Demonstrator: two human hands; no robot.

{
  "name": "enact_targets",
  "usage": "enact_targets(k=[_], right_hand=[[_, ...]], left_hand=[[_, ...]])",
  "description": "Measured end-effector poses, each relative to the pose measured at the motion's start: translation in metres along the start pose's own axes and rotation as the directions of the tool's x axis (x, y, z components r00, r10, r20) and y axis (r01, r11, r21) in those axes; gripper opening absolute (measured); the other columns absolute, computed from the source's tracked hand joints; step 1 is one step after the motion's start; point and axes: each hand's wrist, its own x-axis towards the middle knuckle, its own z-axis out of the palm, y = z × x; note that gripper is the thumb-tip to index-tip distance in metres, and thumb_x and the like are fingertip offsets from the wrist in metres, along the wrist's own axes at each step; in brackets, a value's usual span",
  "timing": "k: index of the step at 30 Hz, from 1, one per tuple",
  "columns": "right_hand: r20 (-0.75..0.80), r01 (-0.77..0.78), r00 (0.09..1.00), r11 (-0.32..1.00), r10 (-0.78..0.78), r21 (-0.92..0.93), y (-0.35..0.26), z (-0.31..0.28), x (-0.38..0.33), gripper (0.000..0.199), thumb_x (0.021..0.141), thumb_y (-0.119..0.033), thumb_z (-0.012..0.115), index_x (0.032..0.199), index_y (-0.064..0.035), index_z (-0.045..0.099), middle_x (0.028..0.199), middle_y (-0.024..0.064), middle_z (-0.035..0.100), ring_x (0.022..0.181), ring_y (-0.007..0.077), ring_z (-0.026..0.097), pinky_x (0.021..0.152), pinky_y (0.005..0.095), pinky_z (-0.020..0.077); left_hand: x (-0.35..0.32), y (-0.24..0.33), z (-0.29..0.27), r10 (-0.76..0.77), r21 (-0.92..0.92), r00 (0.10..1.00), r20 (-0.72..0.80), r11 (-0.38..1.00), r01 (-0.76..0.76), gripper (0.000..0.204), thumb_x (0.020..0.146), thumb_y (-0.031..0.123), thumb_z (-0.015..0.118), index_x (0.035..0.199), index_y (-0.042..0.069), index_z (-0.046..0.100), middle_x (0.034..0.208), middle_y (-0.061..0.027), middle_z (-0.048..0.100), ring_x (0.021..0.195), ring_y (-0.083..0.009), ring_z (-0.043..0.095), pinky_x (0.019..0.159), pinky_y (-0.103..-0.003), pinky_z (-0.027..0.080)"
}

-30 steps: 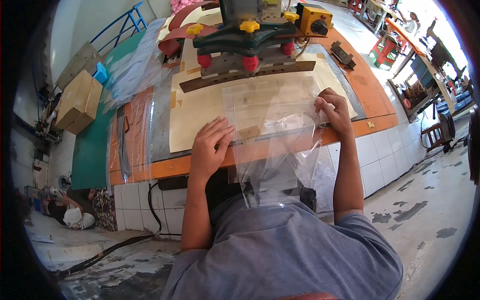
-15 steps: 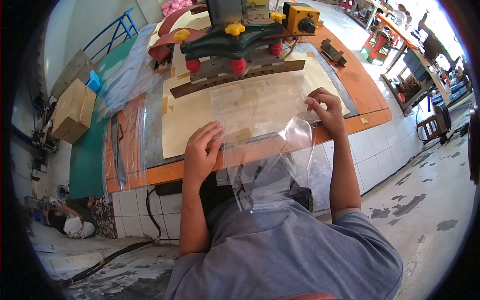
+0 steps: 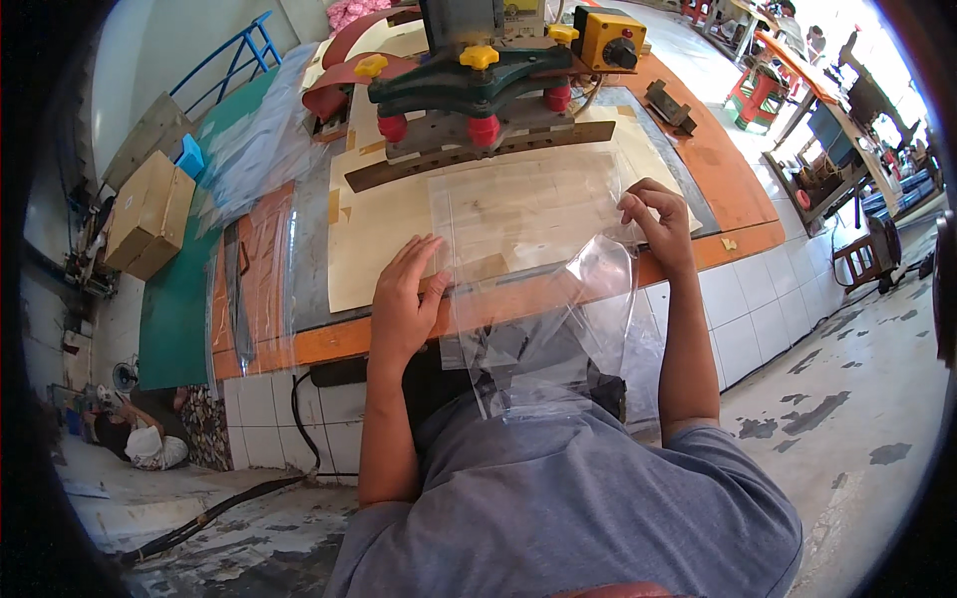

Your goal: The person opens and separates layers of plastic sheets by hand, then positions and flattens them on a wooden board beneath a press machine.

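Note:
A clear plastic sheet [image 3: 528,214] lies over the tan board [image 3: 374,224] on the workbench, its near part draping off the front edge toward my lap. My left hand [image 3: 407,304] rests at the sheet's left edge, fingers stretched out and thumb apart. At the sheet's right edge my right hand [image 3: 660,221] is closed in a pinch on the plastic. Just beyond the sheet stands a press head with a dark green frame [image 3: 474,88], yellow knobs and red feet. A long brown metal bar [image 3: 483,154] spans beneath it, close to the sheet's far edge.
More clear plastic sheets [image 3: 254,149] are piled on the left, beside a cardboard box [image 3: 150,216]. A yellow control box [image 3: 606,40] with a black knob stands at the back right, near a metal bracket [image 3: 670,107]. Another person [image 3: 150,444] is at the far left.
The view has shifted slightly. Both hands keep their places on the plastic sheet, and the sheet's far part looks a little flatter on the board.

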Motion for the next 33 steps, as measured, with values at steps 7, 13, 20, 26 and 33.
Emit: enact_targets(k=[7, 13, 20, 26, 33], right_hand=[[0.012, 0.000, 1.000, 0.999, 0.001, -0.043, 0.0013, 0.0009, -0.0002, 0.037, 0.100, -0.020, 0.069, 0.071, 0.0032, 0.069, 0.085, 0.0096, 0.069, 0.082, 0.0178, 0.065, 0.078, 0.0306, 0.0490], [-0.047, 0.019, 0.999, 1.000, -0.018, 0.023, -0.0004, 0.0043, 0.0002, 0.033, 0.097, -0.018, 0.072, 0.072, 0.0033, 0.071, 0.080, 0.0094, 0.067, 0.077, 0.0182, 0.062, 0.072, 0.0321, 0.0460], [-0.036, 0.017, 0.999, 1.000, -0.017, 0.000, -0.0050, 0.0047, 0.0007, 0.033, 0.096, -0.018, 0.072, 0.071, 0.0031, 0.070, 0.080, 0.0096, 0.067, 0.079, 0.0188, 0.064, 0.075, 0.0325, 0.0471], [-0.056, 0.016, 0.998, 1.000, -0.016, -0.004, -0.0010, 0.0015, -0.0017, 0.034, 0.097, -0.017, 0.070, 0.070, 0.0033, 0.069, 0.079, 0.0104, 0.067, 0.080, 0.0200, 0.064, 0.077, 0.0331, 0.0472], [-0.091, 0.042, 0.995, 0.999, -0.041, 0.014, 0.0011, 0.0057, 0.0003, 0.035, 0.096, -0.014, 0.070, 0.066, 0.0028, 0.066, 0.074, 0.0084, 0.064, 0.075, 0.0181, 0.057, 0.072, 0.0333, 0.0441]], left_hand=[[-0.0009, 0.0009, 0.0016, 0.002, 0.043, 1.000, -0.002, 0.999, -0.002, 0.041, 0.102, 0.025, 0.066, 0.137, 0.005, 0.064, 0.141, -0.0163, 0.066, 0.138, -0.0360, 0.056, 0.115, -0.047, 0.043], [-0.0014, -0.0029, 0.0023, 0.016, 0.056, 1.000, 0.000, 0.998, -0.016, 0.040, 0.101, 0.024, 0.067, 0.136, 0.004, 0.065, 0.141, -0.0155, 0.066, 0.139, -0.0350, 0.056, 0.115, -0.047, 0.043], [-0.0035, -0.0004, 0.0000, -0.008, 0.091, 1.000, 0.009, 0.996, 0.007, 0.039, 0.099, 0.021, 0.068, 0.134, 0.004, 0.067, 0.143, -0.0164, 0.065, 0.141, -0.0364, 0.054, 0.117, -0.047, 0.043], [-0.0006, 0.0014, 0.0017, 0.007, 0.040, 1.000, 0.025, 0.999, -0.008, 0.040, 0.099, 0.025, 0.069, 0.135, 0.006, 0.068, 0.143, -0.0153, 0.066, 0.142, -0.0357, 0.053, 0.117, -0.047, 0.042], [-0.0033, 0.0006, -0.0019, 0.011, 0.054, 0.999, 0.038, 0.998, -0.013, 0.042, 0.099, 0.028, 0.070, 0.136, 0.009, 0.068, 0.145, -0.0140, 0.065, 0.144, -0.0355, 0.051, 0.118, -0.047, 0.041]])
